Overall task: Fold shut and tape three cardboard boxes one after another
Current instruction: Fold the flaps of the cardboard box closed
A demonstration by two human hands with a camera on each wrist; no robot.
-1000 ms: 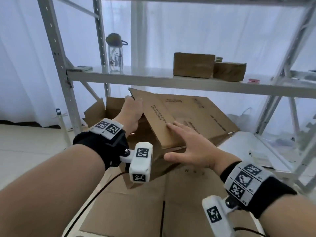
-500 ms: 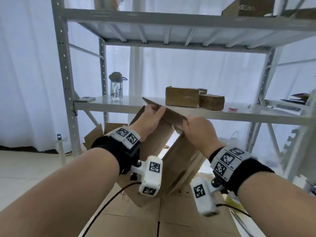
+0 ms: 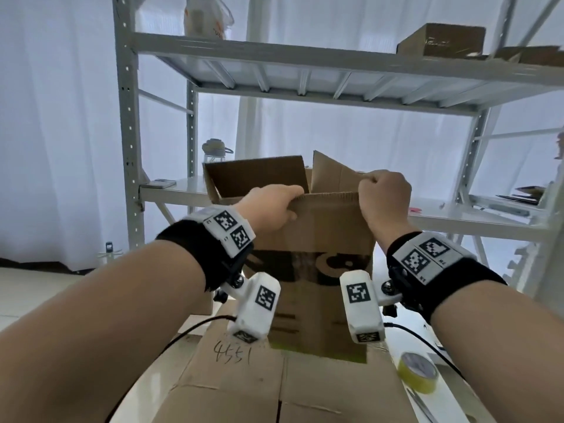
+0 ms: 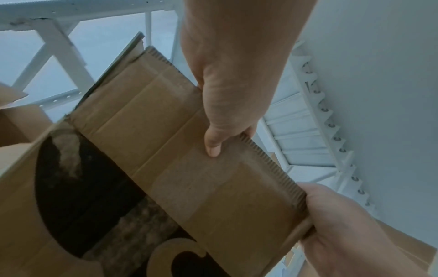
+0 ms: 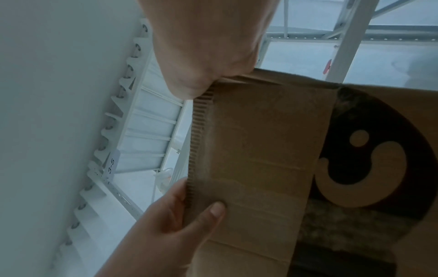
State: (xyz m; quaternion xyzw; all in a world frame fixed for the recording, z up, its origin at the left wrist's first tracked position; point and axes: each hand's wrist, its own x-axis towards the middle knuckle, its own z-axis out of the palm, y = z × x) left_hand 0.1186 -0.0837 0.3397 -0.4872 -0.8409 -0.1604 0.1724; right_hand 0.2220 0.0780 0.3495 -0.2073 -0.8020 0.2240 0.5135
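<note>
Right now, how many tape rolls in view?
1. The yellow tape roll lies at the head view's lower right, beside the flattened cardboard; others may hide behind the held box.

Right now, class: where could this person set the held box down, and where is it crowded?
Free: the flattened cardboard in front, between the scrawled "4551" and the yellow tape roll; also the middle shelf right of the box. Crowded: the left end, with the bottle, and where left hand and right hand grip the flap.
</note>
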